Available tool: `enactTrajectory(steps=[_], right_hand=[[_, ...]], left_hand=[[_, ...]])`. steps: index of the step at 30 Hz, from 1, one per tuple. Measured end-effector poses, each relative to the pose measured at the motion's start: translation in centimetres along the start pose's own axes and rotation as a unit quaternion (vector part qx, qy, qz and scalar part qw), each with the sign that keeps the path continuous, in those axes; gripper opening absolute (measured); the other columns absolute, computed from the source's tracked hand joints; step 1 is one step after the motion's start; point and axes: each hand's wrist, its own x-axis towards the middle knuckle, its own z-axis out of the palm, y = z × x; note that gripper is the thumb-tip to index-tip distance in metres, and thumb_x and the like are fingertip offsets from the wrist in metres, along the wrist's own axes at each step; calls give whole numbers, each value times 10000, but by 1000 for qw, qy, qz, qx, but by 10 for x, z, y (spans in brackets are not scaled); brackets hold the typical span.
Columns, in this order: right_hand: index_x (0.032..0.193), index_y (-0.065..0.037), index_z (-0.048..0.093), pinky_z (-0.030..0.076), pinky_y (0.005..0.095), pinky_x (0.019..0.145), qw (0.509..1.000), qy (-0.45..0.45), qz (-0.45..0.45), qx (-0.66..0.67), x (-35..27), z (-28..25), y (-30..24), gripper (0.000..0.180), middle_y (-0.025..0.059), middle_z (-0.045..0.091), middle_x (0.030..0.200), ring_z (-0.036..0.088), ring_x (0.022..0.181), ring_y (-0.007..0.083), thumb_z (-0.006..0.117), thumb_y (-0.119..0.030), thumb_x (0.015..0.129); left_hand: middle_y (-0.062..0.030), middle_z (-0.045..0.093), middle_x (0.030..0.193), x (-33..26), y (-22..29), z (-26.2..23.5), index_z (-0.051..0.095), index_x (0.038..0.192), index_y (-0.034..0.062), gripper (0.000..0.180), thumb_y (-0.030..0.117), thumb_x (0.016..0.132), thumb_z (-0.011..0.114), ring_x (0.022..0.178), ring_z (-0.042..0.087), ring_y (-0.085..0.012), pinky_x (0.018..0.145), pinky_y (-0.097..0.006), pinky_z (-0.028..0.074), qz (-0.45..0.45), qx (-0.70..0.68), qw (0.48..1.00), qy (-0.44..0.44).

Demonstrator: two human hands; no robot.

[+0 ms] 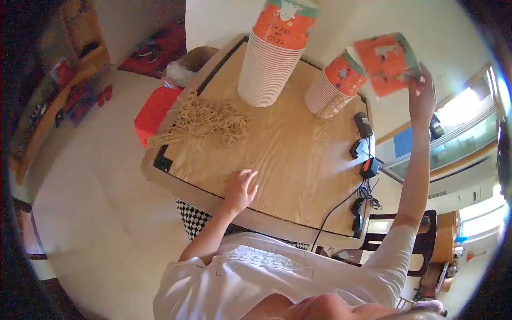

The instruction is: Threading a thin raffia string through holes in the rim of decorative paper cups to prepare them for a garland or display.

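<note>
My right hand (422, 90) is raised over the far right of the table and grips an orange paper cup (385, 63) with a teal band by its edge. The cup is tilted and a little blurred. Close beside it on the table stands a shorter stack of paper cups (341, 80), orange at the top with white rims below. A much taller stack of the same cups (272, 58) rises at the far middle. My left hand (241, 191) rests near the table's front edge, fingers apart and holding nothing. Nearest to it lies a tangled bundle of tan twine (208, 120).
Black adapters (362, 125), a power strip (357, 217) and cables run along the right side of the wooden table (288, 165). A red stool or bin (154, 114) stands past the left edge. A dark chair (426, 237) is at the right.
</note>
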Motion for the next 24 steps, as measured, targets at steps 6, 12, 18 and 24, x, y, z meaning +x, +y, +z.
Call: enactTrajectory(steps=[6,12,18,24], right_hand=[[1244,-117,476,503,388,738,976,74,-102,-175,51,34,40,379,101,542,1134,576,961,311,496,-108,866],[1136,-96,514,493,438,715,972,7,-103,-213,44,97,65,258,134,540,1002,581,872,348,408,-125,903],[1197,-107,482,486,417,783,971,-53,-78,-222,17,129,96,408,118,541,1078,559,964,325,468,1,804],[1205,-109,482,475,414,811,973,-50,-91,-207,1,142,106,409,133,547,1085,547,993,325,464,-10,809]], left_hand=[[-97,548,1064,2,2,12,565,1072,86,353,162,742,663,1012,498,-282,877,-403,415,49,72,996,26],[-85,556,1035,3,9,10,622,933,80,203,138,741,655,997,502,-279,867,-398,421,28,61,997,36],[-79,561,1014,1,12,11,635,873,80,153,113,727,661,974,511,-272,849,-397,424,21,55,998,33],[-77,562,1009,6,15,7,632,864,80,156,101,714,666,964,517,-272,841,-395,428,31,68,997,22]])
